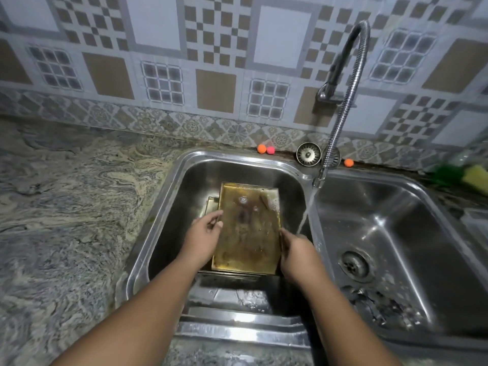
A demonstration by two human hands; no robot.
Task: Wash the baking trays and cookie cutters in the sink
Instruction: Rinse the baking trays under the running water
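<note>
Head view: left hand (205,229) and right hand (295,250) clamp the tray (249,233) at 9 and 3 o'clock; best slide it toward 3 o'clock under the water (306,213).

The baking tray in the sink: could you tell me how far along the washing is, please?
Early: the tap runs, nothing looks clean. The left hand and right hand hold the stained baking tray; a second tray beneath waits; the sponge lies beside the sink.

Stained baking tray (248,228) in sink (227,157)

Both forearms reach forward; left hand (204,229) and right hand (294,250) grip opposite edges of the tray (248,228).
</note>
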